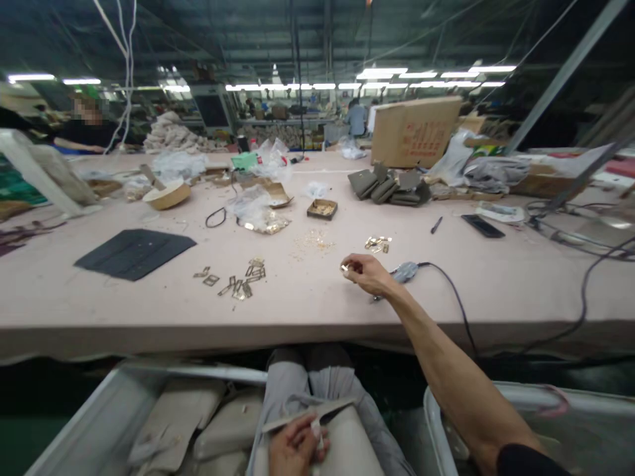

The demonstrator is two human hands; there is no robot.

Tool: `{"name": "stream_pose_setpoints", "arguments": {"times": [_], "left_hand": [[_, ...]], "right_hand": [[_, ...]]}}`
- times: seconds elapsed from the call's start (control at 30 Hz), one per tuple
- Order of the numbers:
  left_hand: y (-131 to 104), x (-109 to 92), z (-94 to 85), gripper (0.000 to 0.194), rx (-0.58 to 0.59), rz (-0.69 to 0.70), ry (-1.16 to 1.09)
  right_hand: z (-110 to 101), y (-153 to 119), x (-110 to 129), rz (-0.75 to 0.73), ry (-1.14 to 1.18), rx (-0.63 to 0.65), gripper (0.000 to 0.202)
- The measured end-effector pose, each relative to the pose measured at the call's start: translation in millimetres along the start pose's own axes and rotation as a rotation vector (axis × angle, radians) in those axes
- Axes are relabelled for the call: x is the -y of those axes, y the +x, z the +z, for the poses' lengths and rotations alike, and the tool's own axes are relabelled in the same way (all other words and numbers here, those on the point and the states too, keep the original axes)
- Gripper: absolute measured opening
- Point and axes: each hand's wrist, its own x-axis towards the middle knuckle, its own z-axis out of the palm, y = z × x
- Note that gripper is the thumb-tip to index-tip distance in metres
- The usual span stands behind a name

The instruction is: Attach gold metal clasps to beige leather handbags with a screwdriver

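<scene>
Over the pale table, my right hand (pixel 368 274) pinches a small shiny metal piece (pixel 344 268) between thumb and fingers. Its exact shape is too small to make out. Just behind that hand lies a grey corded hand tool (pixel 405 272), partly covered by the wrist. A beige bag (pixel 350 444) rests on my lap. My left hand (pixel 294 446) is closed on a light strap end (pixel 316 430) of this bag. Gold-coloured metal fittings (pixel 378 244) lie beyond my right hand, and flat rectangular metal frames (pixel 241 289) are scattered to its left.
A small box (pixel 322 209) of tiny parts stands mid-table. A dark panel (pixel 136 254) lies left; grey folded pieces (pixel 389 185), a pen (pixel 436 225) and a phone (pixel 483 226) are right. A bin (pixel 106 413) with beige bags stands below left, another bin (pixel 432 423) right.
</scene>
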Motion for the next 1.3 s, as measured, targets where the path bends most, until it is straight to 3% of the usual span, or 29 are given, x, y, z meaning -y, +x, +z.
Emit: {"name": "stream_pose_setpoints", "arguments": {"times": [0.07, 0.13, 0.3, 0.43, 0.53, 0.67, 0.77, 0.9, 1.0, 1.1, 1.3], "left_hand": [[-7.4, -2.0, -1.2, 0.062, 0.022, 0.042, 0.045], [-14.2, -5.0, -1.8, 0.051, 0.005, 0.109, 0.056], [-22.1, -6.6, -1.8, 0.044, -0.002, 0.065, 0.024], [-24.4, -4.9, -5.2, 0.041, 0.061, 0.065, 0.002], [-23.0, -3.0, -7.9, 0.04, 0.092, 0.071, 0.018], [-23.3, -2.0, -7.4, 0.04, 0.109, 0.046, 0.017], [-24.6, -3.0, -6.1, 0.042, 0.089, 0.023, 0.011], [-24.6, -4.2, -6.4, 0.044, 0.074, 0.01, 0.036], [-23.1, -3.9, -7.5, 0.044, 0.085, 0.011, 0.03], [-21.2, -2.8, -8.9, 0.044, 0.1, 0.014, 0.02], [-19.9, -1.3, -10.7, 0.042, 0.123, 0.011, 0.015]], "right_hand": [[26.2, -40.0, 16.9, -0.054, 0.339, 0.089, 0.035], [59.6, -79.8, 25.9, 0.001, 0.522, 0.149, 0.032], [154.5, -168.9, 19.0, 0.371, 0.713, 0.166, 0.027], [199.6, -213.1, 9.9, 0.55, 0.787, 0.17, 0.03], [204.1, -224.9, 9.1, 0.458, 0.612, 0.195, 0.019], [193.3, -224.3, 9.6, 0.268, 0.4, 0.26, 0.005], [189.8, -221.3, 6.8, 0.21, 0.354, 0.318, 0.029], [194.6, -220.4, -0.5, 0.352, 0.538, 0.36, 0.029], [198.6, -220.3, -3.9, 0.497, 0.68, 0.278, 0.026], [200.1, -220.2, -3.4, 0.539, 0.74, 0.214, 0.028], [205.3, -225.4, -1.9, 0.553, 0.753, 0.228, 0.031]]}}
